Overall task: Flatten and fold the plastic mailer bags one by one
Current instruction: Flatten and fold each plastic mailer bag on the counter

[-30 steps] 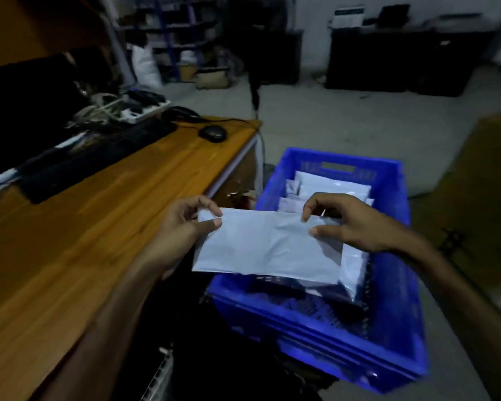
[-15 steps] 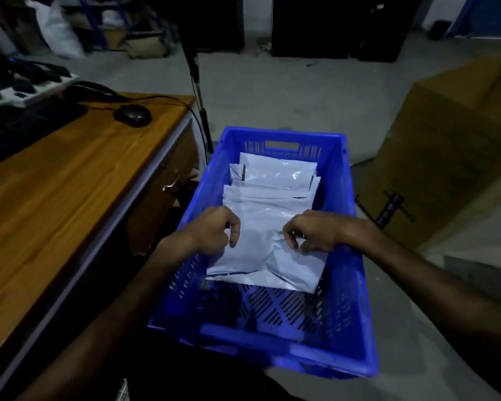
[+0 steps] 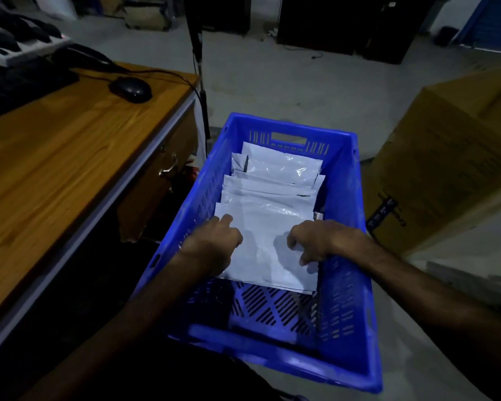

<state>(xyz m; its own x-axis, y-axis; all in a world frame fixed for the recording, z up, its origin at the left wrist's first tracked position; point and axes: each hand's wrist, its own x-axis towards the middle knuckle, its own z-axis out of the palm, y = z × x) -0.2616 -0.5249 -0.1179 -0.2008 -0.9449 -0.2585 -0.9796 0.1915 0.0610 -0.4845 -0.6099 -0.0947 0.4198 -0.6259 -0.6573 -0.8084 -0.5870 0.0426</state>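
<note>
Both hands are down inside the blue slotted plastic crate [image 3: 348, 215], resting on the nearest white folded plastic mailer bag [image 3: 268, 241]. That bag lies flat at the near end of a row of similar white folded mailers [image 3: 275, 175] that overlap like shingles toward the crate's far wall, so each new one seems to be laid against the previous to keep the folds from springing open.

The left hand [image 3: 211, 241] presses the bag's left edge with its forefinger stretched forward and the other fingers curled under; its grip seems to enclose nothing. The right hand [image 3: 315, 241] sits on the bag's right side with fingers bent downward, fingertips on the plastic. Whether that grip pinches the edge or merely presses it, I cannot tell.

Judging by this, the bag is being seated and smoothed into place rather than lifted.

The crate stands on the concrete floor between the wooden tabletop [image 3: 55, 157], which carries a black computer mouse [image 3: 130, 88], and a brown cardboard box [image 3: 451, 157].
</note>
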